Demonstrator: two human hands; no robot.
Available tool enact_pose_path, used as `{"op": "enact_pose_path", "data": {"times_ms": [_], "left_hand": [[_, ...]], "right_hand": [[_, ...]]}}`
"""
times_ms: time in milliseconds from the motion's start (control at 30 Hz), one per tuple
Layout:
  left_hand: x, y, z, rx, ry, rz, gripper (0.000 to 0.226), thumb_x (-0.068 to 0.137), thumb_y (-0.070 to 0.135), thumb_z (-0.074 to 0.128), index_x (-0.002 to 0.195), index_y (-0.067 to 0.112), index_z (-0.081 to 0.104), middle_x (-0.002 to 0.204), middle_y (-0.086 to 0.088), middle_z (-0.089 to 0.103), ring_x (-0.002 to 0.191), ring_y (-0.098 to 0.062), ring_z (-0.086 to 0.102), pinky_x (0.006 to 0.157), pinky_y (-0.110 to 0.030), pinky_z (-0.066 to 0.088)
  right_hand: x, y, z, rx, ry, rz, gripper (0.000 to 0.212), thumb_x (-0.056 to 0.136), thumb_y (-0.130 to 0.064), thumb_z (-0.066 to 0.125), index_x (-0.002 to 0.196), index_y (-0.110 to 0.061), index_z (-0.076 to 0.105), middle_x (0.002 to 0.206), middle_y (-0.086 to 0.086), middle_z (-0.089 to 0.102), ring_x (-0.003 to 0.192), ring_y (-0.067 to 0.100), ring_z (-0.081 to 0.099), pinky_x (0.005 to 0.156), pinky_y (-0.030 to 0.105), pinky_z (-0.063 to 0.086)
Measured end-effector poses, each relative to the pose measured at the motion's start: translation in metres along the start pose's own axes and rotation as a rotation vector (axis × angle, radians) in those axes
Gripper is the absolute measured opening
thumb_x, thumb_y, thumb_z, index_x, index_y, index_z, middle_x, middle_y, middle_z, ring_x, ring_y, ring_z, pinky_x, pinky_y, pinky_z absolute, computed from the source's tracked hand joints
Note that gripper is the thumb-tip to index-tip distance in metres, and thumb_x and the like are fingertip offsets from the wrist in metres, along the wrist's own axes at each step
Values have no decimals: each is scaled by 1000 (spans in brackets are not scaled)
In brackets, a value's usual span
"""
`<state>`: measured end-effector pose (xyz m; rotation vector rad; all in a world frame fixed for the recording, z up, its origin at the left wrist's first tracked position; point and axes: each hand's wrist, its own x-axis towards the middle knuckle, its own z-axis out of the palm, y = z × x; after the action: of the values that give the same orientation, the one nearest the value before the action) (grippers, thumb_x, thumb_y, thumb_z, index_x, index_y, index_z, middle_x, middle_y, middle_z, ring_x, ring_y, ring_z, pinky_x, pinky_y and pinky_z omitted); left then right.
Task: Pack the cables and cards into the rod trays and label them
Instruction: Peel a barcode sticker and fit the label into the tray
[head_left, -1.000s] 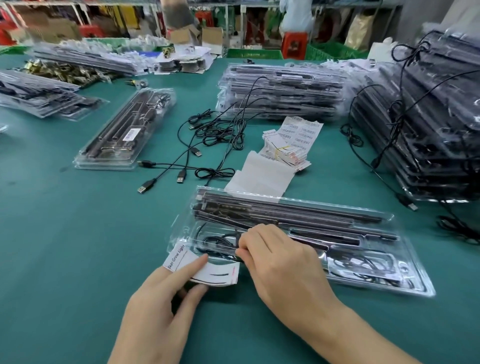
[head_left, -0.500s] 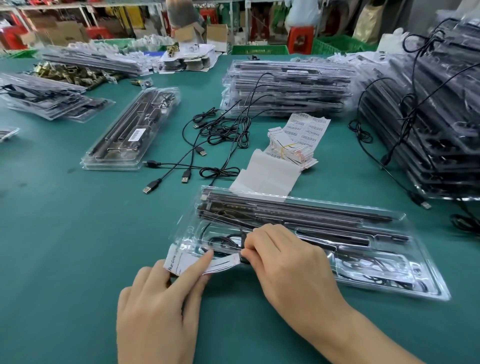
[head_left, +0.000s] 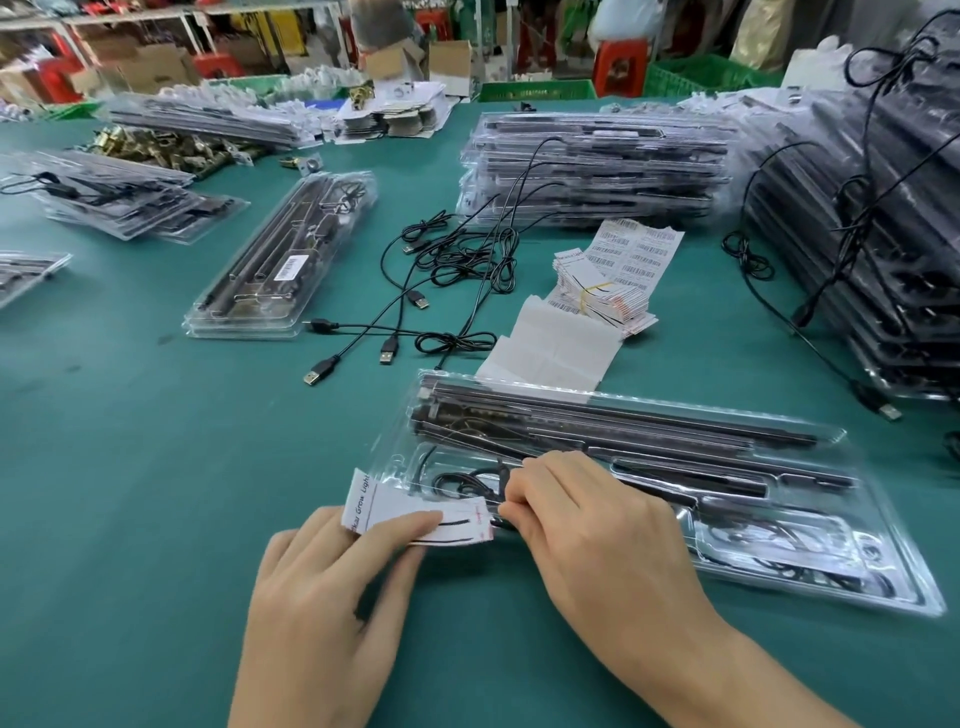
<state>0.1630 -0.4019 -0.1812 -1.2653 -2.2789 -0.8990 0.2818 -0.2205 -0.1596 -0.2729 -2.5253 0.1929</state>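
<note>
Card (head_left: 415, 512) work is under way. In the head view, the left hand (head_left: 332, 597) pinches its left part. The curled fingers of the right hand (head_left: 587, 530) nip what looks like its right end, at the near-left corner of the open tray (head_left: 883, 597). That tray lies toward the near edge of the counter (head_left: 130, 467) and holds dark rods (head_left: 597, 426) along its far side and a coiled cable (head_left: 457, 480) in the left pocket. The card is not yet inside, and I see no label on this tray.

A closed tray (head_left: 280, 260) left of the middle already carries a sticker. Loose cables (head_left: 457, 260), a card bundle (head_left: 597, 291) and a barcode sheet (head_left: 639, 249) wait mid-counter. Tray stacks (head_left: 597, 166) stand along the far and right edges, so much is likely left.
</note>
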Motion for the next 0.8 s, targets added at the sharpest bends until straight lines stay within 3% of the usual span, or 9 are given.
{"op": "enact_pose_path", "data": {"times_ms": [133, 233, 300, 400, 467, 567, 700, 800], "left_hand": [[-9, -6, -9, 3, -179, 37, 45, 105, 46, 36, 127, 27, 71, 134, 9, 66, 129, -14, 53, 92, -36, 39], [-11, -1, -11, 52, -246, 58, 47, 98, 38, 41, 140, 25, 57, 145, 5, 57, 142, -14, 41, 92, -33, 36], [-9, 7, -9, 67, -271, -9, 52, 88, 35, 44, 138, 24, 52, 146, 6, 55, 146, -14, 32, 94, -33, 34], [-10, 18, -6, 64, -245, -108, 41, 85, 36, 43, 121, 26, 59, 145, 7, 56, 148, -12, 22, 98, -33, 32], [-13, 22, -6, 110, -223, -124, 39, 87, 34, 43, 115, 26, 68, 143, 3, 60, 145, -12, 34, 99, -40, 31], [-13, 26, -5, 256, -119, -187, 35, 88, 32, 49, 103, 32, 81, 130, -9, 70, 117, -32, 55, 90, -48, 37], [-9, 20, -3, 375, 7, -128, 27, 81, 19, 69, 95, 38, 82, 101, -7, 70, 88, -33, 56, 81, -44, 35], [-4, 12, -7, 342, 41, 16, 26, 87, 16, 65, 89, 34, 83, 90, -2, 68, 81, -27, 57, 78, -39, 35]], "right_hand": [[0, 0, 0, 6, 3, -8, 20, 102, -25, 53, 84, -21, 59, 81, -10, 53, 69, 11, 48, 54, 22, 40], [-1, 1, 1, 10, 17, -7, 18, 101, -21, 57, 83, -19, 61, 81, -8, 55, 69, 12, 50, 53, 25, 44], [-1, 1, 1, 15, 22, -1, 16, 99, -19, 64, 83, -18, 62, 81, -7, 56, 69, 14, 52, 52, 27, 46], [-2, 0, 2, 11, 11, 16, 16, 101, -21, 62, 85, -17, 62, 82, -7, 56, 68, 13, 53, 45, 29, 46], [-2, -1, 2, -2, 7, 24, 18, 102, -23, 59, 85, -18, 62, 81, -8, 55, 66, 12, 51, 42, 28, 44], [-3, -2, 1, -18, 10, 23, 18, 101, -23, 59, 84, -18, 62, 82, -8, 56, 67, 12, 52, 42, 27, 43], [-3, -2, 2, -24, 25, 13, 16, 99, -22, 61, 84, -18, 64, 83, -7, 58, 69, 12, 55, 44, 28, 44], [-2, -3, 2, -23, 27, 16, 16, 99, -22, 61, 84, -18, 64, 82, -7, 59, 69, 13, 55, 44, 27, 44]]}}
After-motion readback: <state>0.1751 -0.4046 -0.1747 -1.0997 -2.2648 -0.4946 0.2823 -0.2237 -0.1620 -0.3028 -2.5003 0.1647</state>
